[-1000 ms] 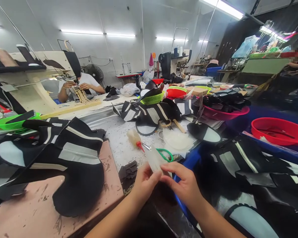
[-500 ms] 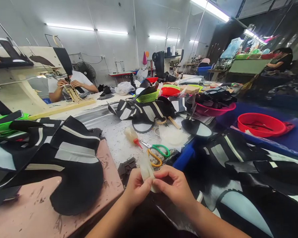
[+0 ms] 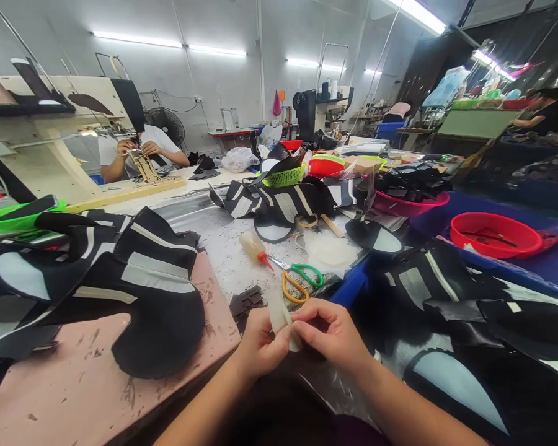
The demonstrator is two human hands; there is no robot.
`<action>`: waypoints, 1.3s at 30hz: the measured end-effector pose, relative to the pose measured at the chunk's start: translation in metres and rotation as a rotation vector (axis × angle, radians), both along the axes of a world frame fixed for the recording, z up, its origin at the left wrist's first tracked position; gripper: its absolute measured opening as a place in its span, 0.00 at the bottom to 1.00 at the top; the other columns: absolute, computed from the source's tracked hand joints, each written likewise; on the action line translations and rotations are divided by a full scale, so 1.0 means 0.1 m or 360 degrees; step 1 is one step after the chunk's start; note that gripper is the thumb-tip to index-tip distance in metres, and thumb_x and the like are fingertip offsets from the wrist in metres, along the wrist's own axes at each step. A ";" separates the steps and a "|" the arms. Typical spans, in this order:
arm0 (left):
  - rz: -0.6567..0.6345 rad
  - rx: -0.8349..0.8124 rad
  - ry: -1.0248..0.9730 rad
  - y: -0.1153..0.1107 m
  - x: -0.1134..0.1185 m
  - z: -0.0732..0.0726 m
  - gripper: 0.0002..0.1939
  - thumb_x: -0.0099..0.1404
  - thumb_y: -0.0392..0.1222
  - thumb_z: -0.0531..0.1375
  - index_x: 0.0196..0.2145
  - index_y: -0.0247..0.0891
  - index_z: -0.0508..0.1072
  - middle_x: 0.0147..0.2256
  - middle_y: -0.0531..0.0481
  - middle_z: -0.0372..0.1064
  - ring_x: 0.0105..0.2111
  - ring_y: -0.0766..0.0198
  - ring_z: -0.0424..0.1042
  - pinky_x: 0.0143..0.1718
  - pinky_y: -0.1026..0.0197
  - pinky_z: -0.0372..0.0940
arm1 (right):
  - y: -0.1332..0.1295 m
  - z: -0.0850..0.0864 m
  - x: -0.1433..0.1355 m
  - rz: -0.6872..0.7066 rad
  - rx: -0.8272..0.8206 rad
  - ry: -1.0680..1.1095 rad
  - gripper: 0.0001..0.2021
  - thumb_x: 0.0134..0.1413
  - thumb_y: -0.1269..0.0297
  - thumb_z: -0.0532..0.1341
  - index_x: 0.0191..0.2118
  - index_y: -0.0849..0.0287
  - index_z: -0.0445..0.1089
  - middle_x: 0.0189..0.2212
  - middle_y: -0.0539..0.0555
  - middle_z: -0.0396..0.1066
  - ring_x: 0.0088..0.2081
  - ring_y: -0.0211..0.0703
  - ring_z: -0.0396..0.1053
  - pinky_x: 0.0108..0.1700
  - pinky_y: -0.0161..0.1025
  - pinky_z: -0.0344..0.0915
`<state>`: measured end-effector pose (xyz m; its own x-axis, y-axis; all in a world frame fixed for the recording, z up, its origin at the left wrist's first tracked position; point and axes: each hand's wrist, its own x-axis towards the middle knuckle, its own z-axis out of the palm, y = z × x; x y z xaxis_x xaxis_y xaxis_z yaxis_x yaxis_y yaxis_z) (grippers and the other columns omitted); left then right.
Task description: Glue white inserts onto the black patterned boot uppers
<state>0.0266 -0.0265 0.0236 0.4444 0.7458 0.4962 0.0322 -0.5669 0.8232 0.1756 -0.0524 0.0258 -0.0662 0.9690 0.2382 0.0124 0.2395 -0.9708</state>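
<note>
In front of me my left hand (image 3: 263, 342) is closed around a small bundle of thin, whitish translucent pieces (image 3: 277, 311), which stand up from its fingers. The thumb and fingertips of my right hand (image 3: 332, 331) pinch the bundle's right edge, where one layer stands a little apart. Just beyond my hands lie scissors (image 3: 285, 267) with one green and one orange handle loop. Beside their blades rests a pale squeeze bottle (image 3: 252, 246) with a red nozzle. A heap of similar whitish sheets (image 3: 331, 253) lies farther back.
Black cut pieces with white strips (image 3: 160, 310) cover much of the pink board (image 3: 69, 384) at left. More black pieces (image 3: 411, 282) lie at right, near a red basin (image 3: 495, 235). A co-worker (image 3: 155, 145) sits at a sewing machine (image 3: 41, 118) across the table.
The view has turned slightly left, so the surroundings appear farther right. My hands keep hold of the whitish pieces, and a layer now shows more separated at the right side.
</note>
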 end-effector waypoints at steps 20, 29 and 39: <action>0.0048 0.0169 0.0150 -0.11 -0.09 -0.10 0.16 0.64 0.45 0.48 0.27 0.35 0.69 0.23 0.48 0.65 0.24 0.64 0.64 0.27 0.64 0.58 | -0.07 0.04 -0.11 -0.0106 0.0111 -0.0494 0.06 0.40 0.68 0.58 0.27 0.61 0.71 0.23 0.53 0.72 0.25 0.39 0.69 0.28 0.34 0.67; 0.0363 -0.0196 0.0140 -0.11 0.01 -0.18 0.19 0.58 0.51 0.54 0.18 0.35 0.65 0.17 0.52 0.59 0.19 0.67 0.57 0.22 0.66 0.53 | -0.06 -0.08 -0.13 -0.0330 0.0778 -0.0890 0.08 0.49 0.70 0.55 0.22 0.58 0.67 0.18 0.50 0.68 0.20 0.36 0.65 0.24 0.32 0.62; 0.0169 -0.0223 0.0158 -0.06 -0.01 -0.10 0.15 0.58 0.43 0.54 0.16 0.35 0.64 0.16 0.53 0.57 0.18 0.69 0.55 0.22 0.66 0.53 | 0.00 -0.07 -0.05 -0.0356 0.0206 -0.0354 0.06 0.39 0.69 0.55 0.19 0.59 0.67 0.15 0.49 0.66 0.18 0.35 0.61 0.20 0.31 0.59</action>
<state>0.0259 -0.0322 0.0141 0.4009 0.8498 0.3421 0.1708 -0.4362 0.8835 0.1703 -0.0520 0.0186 0.0803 0.9281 0.3636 0.2863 0.3280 -0.9003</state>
